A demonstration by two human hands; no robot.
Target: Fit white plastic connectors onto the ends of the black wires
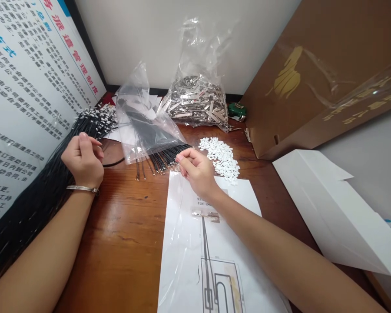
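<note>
My left hand (84,160), with a bracelet at the wrist, is closed with its fingers curled in. It is beside a large bundle of black wires (57,150) with white-tipped ends. A black cable (114,164) curves out from behind it; whether the fingers hold it is hidden. My right hand (197,171) is pinched shut over the top of a printed sheet (182,243), at the metal-tipped ends of black wires (164,158). Anything between its fingertips is too small to make out. Those wires come out of a clear plastic bag (130,143).
Small white plastic pieces (220,158) lie piled right of my right hand. Behind stands a clear bag of metal strips (198,104), with a green object (237,111) beside it. A brown box (313,82) and folded white card (332,208) border the right; a printed board (29,87) the left.
</note>
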